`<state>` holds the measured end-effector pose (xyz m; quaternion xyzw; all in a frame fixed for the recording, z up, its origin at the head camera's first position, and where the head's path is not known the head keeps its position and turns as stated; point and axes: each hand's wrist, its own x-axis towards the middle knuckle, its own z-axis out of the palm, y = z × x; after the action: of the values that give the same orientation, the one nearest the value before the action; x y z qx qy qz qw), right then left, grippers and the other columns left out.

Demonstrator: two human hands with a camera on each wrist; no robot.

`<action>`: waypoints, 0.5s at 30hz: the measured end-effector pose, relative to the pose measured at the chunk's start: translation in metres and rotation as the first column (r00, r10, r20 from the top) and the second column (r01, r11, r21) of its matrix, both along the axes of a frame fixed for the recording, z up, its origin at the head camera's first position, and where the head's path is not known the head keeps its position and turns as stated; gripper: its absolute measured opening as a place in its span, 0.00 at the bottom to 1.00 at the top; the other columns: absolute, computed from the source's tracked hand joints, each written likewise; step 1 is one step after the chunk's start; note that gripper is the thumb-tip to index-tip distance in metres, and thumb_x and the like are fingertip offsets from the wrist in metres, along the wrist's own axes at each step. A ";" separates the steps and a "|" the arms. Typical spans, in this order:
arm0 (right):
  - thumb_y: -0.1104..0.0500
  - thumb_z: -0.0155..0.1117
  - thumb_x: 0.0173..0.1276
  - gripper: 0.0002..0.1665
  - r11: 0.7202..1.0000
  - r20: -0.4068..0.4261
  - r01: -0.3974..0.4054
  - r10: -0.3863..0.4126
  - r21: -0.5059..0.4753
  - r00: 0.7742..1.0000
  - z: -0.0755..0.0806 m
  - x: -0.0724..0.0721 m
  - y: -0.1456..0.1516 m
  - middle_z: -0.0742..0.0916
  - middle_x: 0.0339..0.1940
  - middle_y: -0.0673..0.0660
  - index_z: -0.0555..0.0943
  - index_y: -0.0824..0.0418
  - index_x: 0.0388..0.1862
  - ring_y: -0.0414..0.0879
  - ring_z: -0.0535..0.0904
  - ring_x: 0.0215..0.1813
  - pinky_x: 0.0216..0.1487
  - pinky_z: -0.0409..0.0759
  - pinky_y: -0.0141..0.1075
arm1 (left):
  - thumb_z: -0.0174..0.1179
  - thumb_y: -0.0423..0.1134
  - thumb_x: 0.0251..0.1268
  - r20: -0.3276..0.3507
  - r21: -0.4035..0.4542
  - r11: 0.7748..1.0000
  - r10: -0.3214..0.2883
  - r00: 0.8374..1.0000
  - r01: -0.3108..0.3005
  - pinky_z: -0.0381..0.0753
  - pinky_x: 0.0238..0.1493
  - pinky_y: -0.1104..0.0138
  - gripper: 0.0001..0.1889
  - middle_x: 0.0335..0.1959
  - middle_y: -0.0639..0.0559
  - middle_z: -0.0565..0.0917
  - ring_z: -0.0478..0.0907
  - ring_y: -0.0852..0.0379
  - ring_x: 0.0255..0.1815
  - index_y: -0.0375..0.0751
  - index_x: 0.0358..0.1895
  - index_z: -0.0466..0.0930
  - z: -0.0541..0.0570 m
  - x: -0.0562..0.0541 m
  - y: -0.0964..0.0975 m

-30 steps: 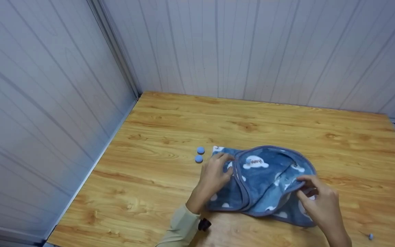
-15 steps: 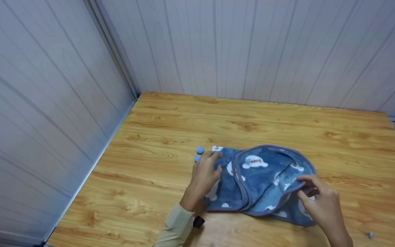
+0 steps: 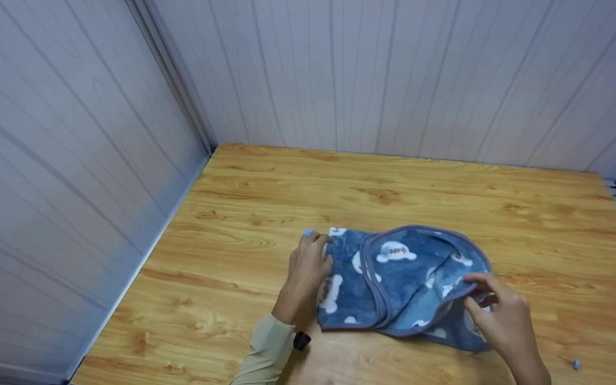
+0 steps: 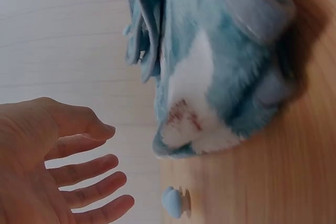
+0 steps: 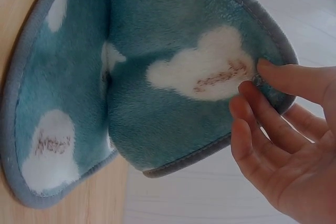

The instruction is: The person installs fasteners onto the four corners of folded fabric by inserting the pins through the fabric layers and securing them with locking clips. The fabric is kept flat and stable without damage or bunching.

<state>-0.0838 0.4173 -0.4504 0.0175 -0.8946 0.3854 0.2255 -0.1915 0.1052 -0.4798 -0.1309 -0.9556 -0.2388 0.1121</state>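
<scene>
A folded blue fleece cloth with white cloud shapes and a grey-blue edging lies on the table. At its right side my right hand pinches a lifted, edged corner between thumb and fingers; the right wrist view shows the fingertips on that corner. My left hand is just off the cloth's left edge, fingers spread and loosely bent, holding nothing. Below its fingers in the left wrist view stands a small light-blue mushroom-shaped piece. One blue round cap peeks out beyond the left fingers in the head view.
A similar small blue-headed piece lies on the table at the front right. Pale panelled walls rise behind the table and along its left side. A small dark block sits under the left wrist.
My left hand has let go of the cloth's fold and moved left, now covering most of the two blue caps. The right hand keeps its pinch on the corner.
</scene>
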 end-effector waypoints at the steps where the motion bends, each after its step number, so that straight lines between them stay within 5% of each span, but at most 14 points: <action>1: 0.78 0.66 0.43 0.20 1.000 0.000 -0.001 0.001 -0.001 1.000 0.000 0.000 0.000 0.85 0.24 0.51 0.83 0.62 0.36 0.34 0.76 0.27 0.26 0.75 0.24 | 0.63 0.32 0.56 -0.005 -0.003 1.000 0.003 1.000 -0.003 0.77 0.29 0.61 0.12 0.45 0.48 0.80 0.77 0.50 0.42 0.42 0.45 0.82 -0.001 -0.001 -0.001; 10: 0.79 0.64 0.42 0.20 0.999 -0.011 -0.007 0.006 -0.039 1.000 -0.001 0.000 0.000 0.84 0.23 0.50 0.83 0.62 0.35 0.34 0.77 0.25 0.25 0.74 0.23 | 0.62 0.31 0.56 -0.037 -0.032 0.999 0.025 0.999 -0.027 0.75 0.29 0.61 0.11 0.43 0.47 0.80 0.75 0.49 0.41 0.40 0.43 0.82 -0.006 -0.005 -0.009; 15: 0.79 0.65 0.43 0.20 0.999 0.000 -0.002 0.002 -0.037 1.000 -0.001 0.001 0.001 0.84 0.23 0.51 0.83 0.62 0.35 0.35 0.77 0.26 0.26 0.74 0.23 | 0.63 0.32 0.58 -0.001 -0.033 0.999 0.024 1.000 -0.024 0.76 0.33 0.59 0.10 0.42 0.45 0.79 0.75 0.47 0.41 0.38 0.43 0.82 -0.007 -0.009 -0.013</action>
<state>-0.0832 0.4180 -0.4514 0.0142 -0.8874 0.4021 0.2252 -0.2001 0.0921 -0.4871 -0.1212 -0.9610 -0.2214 0.1133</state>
